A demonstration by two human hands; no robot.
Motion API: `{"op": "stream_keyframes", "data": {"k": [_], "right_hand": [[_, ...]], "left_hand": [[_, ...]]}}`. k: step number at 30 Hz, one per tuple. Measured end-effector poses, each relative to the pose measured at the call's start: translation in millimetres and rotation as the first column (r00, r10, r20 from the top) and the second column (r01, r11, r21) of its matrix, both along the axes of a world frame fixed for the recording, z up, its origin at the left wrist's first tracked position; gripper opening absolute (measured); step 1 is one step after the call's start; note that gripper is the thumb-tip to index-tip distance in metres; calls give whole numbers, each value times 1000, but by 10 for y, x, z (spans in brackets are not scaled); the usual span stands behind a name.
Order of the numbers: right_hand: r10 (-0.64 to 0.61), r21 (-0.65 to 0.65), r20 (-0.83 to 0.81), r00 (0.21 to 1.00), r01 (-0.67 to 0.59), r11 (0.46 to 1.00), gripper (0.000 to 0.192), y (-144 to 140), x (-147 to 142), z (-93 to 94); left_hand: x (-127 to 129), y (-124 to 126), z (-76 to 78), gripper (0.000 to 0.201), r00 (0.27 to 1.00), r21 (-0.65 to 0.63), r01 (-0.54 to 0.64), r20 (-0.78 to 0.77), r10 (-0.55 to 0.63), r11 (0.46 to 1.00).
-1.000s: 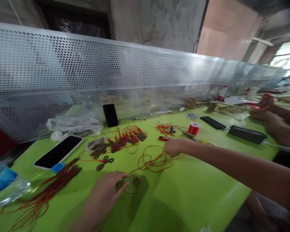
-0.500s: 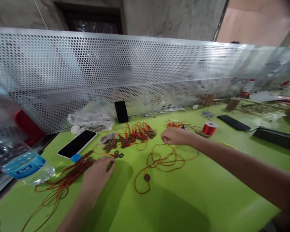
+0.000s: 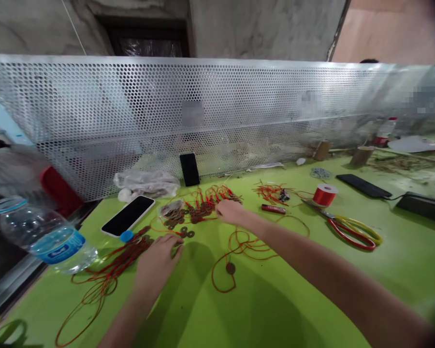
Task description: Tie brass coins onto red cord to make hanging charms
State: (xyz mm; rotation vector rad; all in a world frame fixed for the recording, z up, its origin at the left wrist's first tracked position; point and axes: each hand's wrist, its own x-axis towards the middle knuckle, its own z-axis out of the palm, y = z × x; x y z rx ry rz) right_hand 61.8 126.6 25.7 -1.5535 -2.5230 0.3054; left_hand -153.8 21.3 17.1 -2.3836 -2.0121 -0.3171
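My left hand (image 3: pixel 160 256) rests low over the green table, thumb and fingertips curled together; whether anything small is between them I cannot make out. Beside it lies a bundle of red cords with dark coins (image 3: pixel 128 251). My right hand (image 3: pixel 230 211) is closed at the right end of a row of dark round coins with red cords (image 3: pixel 199 210), its fingertips hidden. A few loose coins (image 3: pixel 187 233) lie just beyond my left fingertips. Below my right forearm, a loose red cord (image 3: pixel 213 278) loops across the table with one coin (image 3: pixel 231 268) on it.
On the right are scissors (image 3: pixel 351 232), a red thread spool (image 3: pixel 325 195), a small dark red cylinder (image 3: pixel 273 209) and red cord scraps (image 3: pixel 270 192). A water bottle (image 3: pixel 54 241), blue cap (image 3: pixel 126 236) and white-edged phone (image 3: pixel 128 215) are at left. A perforated metal screen (image 3: pixel 239 106) bounds the back.
My right hand has moved left from beside the cord scraps to the coin row, uncovering the scissors and dark red cylinder. My left hand stays near the loose coins. The view has shifted slightly.
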Motion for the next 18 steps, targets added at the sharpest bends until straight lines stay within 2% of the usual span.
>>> {"op": "stream_keyframes", "data": {"k": [4,8,10,12,15,17,18], "right_hand": [[-19,63,-178,984,30,998,11,63,247,203],[-16,166,-379,925,85,983,13,79,484,631],[21,207,-521,853,102,973,13,28,578,896],[141,267,-781,609,122,956,6,-71,663,1176],[338,395,-905,257,217,893,9,-281,806,1591],[470,484,-873,129,327,811,14,-428,945,1831],[520,516,-848,100,380,768,15,-495,1035,1932]], "left_hand": [[16,-16,0,30,1000,-12,16,15,-16,1000],[33,-25,-3,29,1000,-37,25,6,-25,999],[45,-28,-5,29,1000,-27,20,-5,-20,999],[60,-32,-5,30,1000,-9,27,-11,-27,1000],[82,-47,-5,30,998,24,57,-15,-57,998],[94,-59,-8,30,998,34,58,-16,-58,998],[98,-63,-11,30,998,33,58,-15,-58,998]]}}
